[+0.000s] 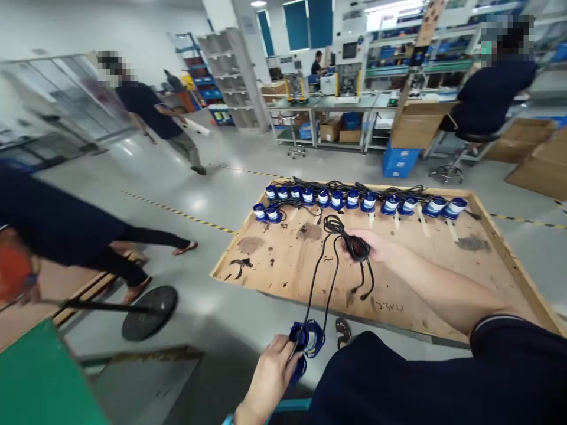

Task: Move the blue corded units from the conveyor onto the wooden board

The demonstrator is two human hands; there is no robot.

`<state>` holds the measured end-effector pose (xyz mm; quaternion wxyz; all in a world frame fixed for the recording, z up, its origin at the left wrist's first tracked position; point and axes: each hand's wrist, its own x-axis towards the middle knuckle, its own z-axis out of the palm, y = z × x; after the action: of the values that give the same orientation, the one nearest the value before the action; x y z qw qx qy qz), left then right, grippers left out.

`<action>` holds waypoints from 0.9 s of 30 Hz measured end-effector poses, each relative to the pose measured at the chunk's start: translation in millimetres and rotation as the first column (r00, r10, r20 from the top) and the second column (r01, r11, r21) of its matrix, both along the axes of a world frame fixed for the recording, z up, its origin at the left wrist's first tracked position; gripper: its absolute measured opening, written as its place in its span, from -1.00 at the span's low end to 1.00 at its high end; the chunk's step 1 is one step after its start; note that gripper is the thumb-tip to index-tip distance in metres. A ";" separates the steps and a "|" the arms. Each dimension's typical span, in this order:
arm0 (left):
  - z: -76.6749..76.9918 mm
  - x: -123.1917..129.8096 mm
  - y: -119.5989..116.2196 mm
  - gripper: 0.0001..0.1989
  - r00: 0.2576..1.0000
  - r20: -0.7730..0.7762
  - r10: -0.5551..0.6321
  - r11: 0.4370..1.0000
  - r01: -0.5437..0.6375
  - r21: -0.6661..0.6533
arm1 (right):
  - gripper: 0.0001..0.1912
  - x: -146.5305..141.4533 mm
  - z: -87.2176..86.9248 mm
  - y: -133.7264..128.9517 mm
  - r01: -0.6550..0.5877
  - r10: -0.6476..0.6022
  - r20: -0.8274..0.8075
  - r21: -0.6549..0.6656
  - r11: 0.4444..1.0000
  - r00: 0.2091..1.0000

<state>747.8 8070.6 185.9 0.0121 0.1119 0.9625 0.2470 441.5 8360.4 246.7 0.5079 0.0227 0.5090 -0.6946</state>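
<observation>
Near the bottom centre, my left hand (275,361) is closed on blue devices (313,339) with pale labels, beyond the front edge of the wooden board. Two black cables run up from them to a looped bundle (357,248). My right hand (367,243) is wrapped round that bundle over the middle of the board, and two cable ends with plugs (367,295) hang below it. Along the board's far side stand several similar blue devices (336,199) in a row, with black cables (398,190) heaped behind them.
The wooden board (283,265) has raised edges. At the left, a person (57,218) stands near a round black base (150,313) and a green surface (48,378). Another person (155,112) walks farther back. A seated person (491,94) is at the right, near cardboard boxes (522,139).
</observation>
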 end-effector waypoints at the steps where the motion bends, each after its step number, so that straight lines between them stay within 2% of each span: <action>1: -1.4 -33.8 -4.7 -0.76 0.998 0.010 -0.068 0.998 0.068 -0.004 | -0.61 -19.5 2.9 9.2 0.048 -0.049 0.004 0.043 0.998 0.999; 4: -12.2 -124.4 -17.5 -0.72 0.973 0.023 -0.231 0.970 0.232 -0.069 | -0.70 -65.2 16.5 31.4 0.130 -0.122 -0.068 0.136 0.982 0.990; 7: -29.1 -199.9 -32.8 -0.71 0.938 0.017 -0.346 0.923 0.344 -0.173 | -0.72 -97.3 32.2 40.7 0.097 -0.004 -0.330 0.266 0.959 0.944; 9: -42.3 -245.4 -46.1 -0.73 0.907 -0.009 -0.421 0.882 0.407 -0.238 | -0.70 -114.6 40.3 36.5 0.025 0.176 -0.523 0.355 0.935 0.834; 11: -56.4 -288.8 -61.6 -0.75 0.876 -0.034 -0.482 0.845 0.454 -0.283 | -0.71 -130.2 44.4 21.7 -0.037 0.333 -0.672 0.415 0.909 0.661; 14: -78.1 -349.9 -85.3 -0.79 0.830 -0.045 -0.556 0.801 0.520 -0.295 | -0.69 -152.9 40.0 -21.6 -0.086 0.479 -0.760 0.495 0.865 0.439; 16: -92.0 -386.3 -99.2 -0.82 0.790 -0.058 -0.610 0.767 0.570 -0.295 | -0.61 -170.9 29.0 -61.3 -0.096 0.540 -0.761 0.545 0.833 0.360; 18: -105.1 -417.1 -110.7 -0.85 0.739 -0.086 -0.668 0.723 0.617 -0.311 | -0.57 -192.5 11.2 -104.7 -0.089 0.570 -0.757 0.575 0.813 0.320; 21: -122.0 -450.3 -123.5 -0.85 0.686 -0.114 -0.719 0.680 0.660 -0.319 | -0.59 -226.7 -24.8 -168.3 -0.023 0.562 -0.764 0.586 0.810 0.317; 23: -130.7 -464.0 -130.0 -0.82 0.672 -0.126 -0.730 0.673 0.673 -0.309 | -0.59 -245.6 -51.9 -206.5 0.027 0.580 -0.747 0.621 0.784 0.325; 25: -138.0 -472.7 -135.2 -0.81 0.650 -0.165 -0.741 0.665 0.678 -0.313 | -0.55 -259.2 -79.1 -239.0 0.030 0.664 -0.670 0.711 0.702 0.332; 27: -144.5 -478.0 -139.5 -0.78 0.632 -0.217 -0.744 0.667 0.681 -0.302 | -0.48 -267.8 -104.3 -263.1 0.038 0.761 -0.555 0.815 0.578 0.335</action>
<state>269.8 7931.1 41.4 -0.0378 0.5215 0.8458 0.1063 173.7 8097.3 142.5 0.2674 -0.2766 0.9034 -0.1892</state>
